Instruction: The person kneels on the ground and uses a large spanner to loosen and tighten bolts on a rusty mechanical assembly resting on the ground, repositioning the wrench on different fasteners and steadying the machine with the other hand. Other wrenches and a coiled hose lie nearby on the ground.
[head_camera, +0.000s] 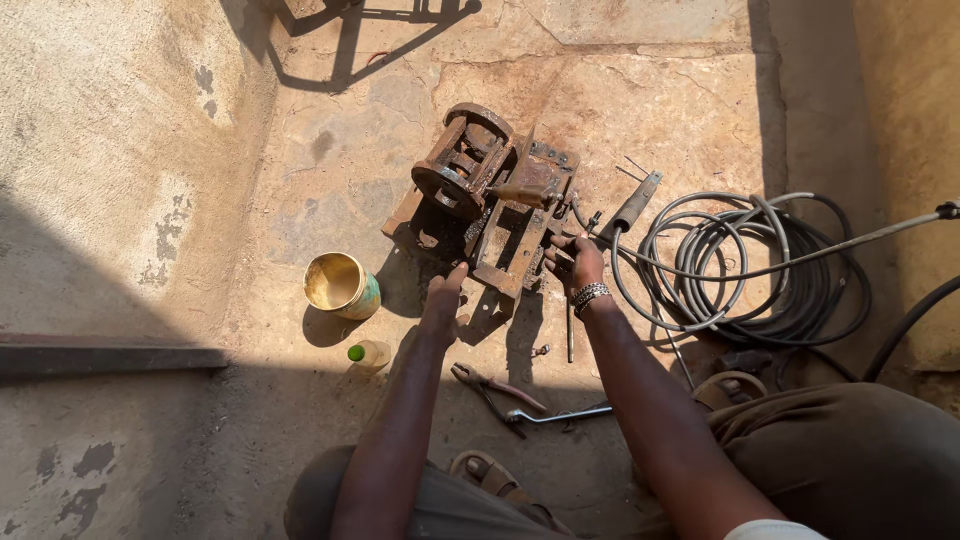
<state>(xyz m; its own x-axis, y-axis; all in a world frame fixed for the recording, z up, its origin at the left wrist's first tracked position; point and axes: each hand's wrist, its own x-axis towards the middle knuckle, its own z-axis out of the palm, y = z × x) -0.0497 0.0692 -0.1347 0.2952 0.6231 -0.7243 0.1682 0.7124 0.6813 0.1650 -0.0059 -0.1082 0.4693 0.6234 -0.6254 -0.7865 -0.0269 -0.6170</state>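
Rusty brown iron machine assembly (492, 205) on stone floor (640, 90), still whole; left hand (443, 295) open against its near frame, right hand (575, 265) closed on a frame bar; pliers (492, 385) and wrench (560, 413) lie unused nearby.

Left hand (443, 296) rests with fingertips against the near end of the rusty machine assembly (490, 200). Right hand (576, 262) grips the frame's right edge. Pliers (492, 385) and wrench (556, 413) lie nearer than the fingers; coiled hose (770, 270) lies to their right.
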